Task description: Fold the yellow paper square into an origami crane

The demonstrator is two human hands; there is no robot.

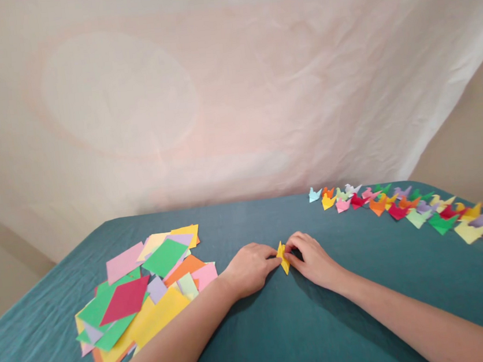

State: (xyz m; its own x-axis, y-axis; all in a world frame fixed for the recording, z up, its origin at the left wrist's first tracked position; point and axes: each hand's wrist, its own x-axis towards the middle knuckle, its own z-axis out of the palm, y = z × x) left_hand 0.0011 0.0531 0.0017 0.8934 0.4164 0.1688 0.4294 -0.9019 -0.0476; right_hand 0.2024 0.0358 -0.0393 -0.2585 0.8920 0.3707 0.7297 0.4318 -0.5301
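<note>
A small piece of folded yellow origami paper (283, 257) lies at the middle of the table, narrow and pointed at both ends. My left hand (251, 267) comes in from the left, its fingertips pressed against the paper's left edge. From the right, my right hand (311, 257) pinches the paper's right side between thumb and fingers. Fingers hide part of both sides of the fold.
The table has a dark green cloth (261, 353). On the left lies a loose pile of coloured paper sheets (124, 302). Several folded paper birds (402, 209) stand in rows along the right. A pale cloth (231, 89) hangs behind.
</note>
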